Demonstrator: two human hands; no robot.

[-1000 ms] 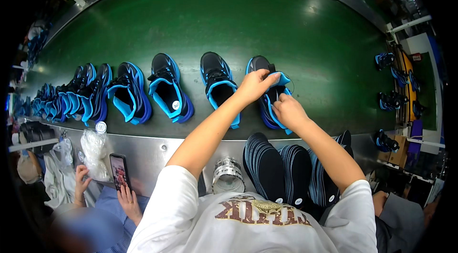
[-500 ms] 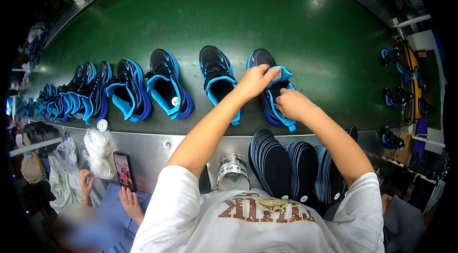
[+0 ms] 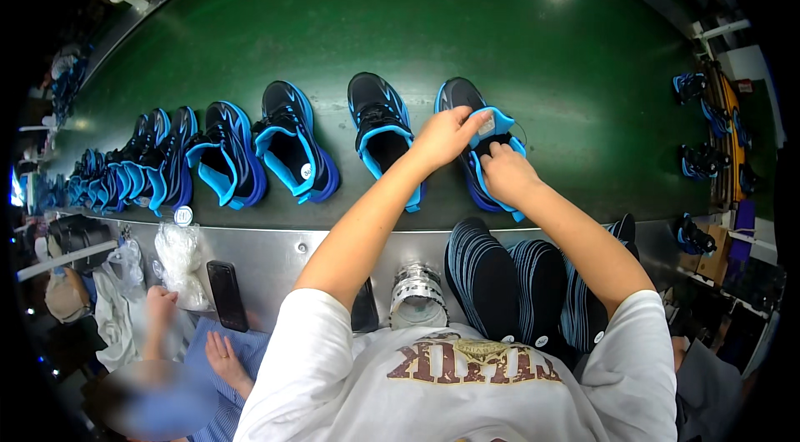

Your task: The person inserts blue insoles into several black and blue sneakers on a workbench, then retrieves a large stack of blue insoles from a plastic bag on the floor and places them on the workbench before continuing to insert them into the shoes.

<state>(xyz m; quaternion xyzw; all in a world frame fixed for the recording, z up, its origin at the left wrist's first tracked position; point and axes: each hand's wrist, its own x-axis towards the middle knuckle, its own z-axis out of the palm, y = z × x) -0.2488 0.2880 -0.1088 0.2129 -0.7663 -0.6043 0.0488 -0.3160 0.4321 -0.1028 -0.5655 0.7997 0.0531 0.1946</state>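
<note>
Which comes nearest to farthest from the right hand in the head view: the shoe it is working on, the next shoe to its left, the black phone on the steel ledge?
1. Rightmost shoe: under the right hand, touching.
2. Next shoe: just left on the green belt.
3. Black phone: far lower left, on the ledge.

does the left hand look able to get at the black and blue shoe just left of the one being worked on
Probably yes: the left hand rests on the rightmost shoe, and the neighbouring shoe sits right beside it on the green belt, nothing between.

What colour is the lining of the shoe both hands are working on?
Bright blue lining on a black sneaker; the head view shows it best.
</note>
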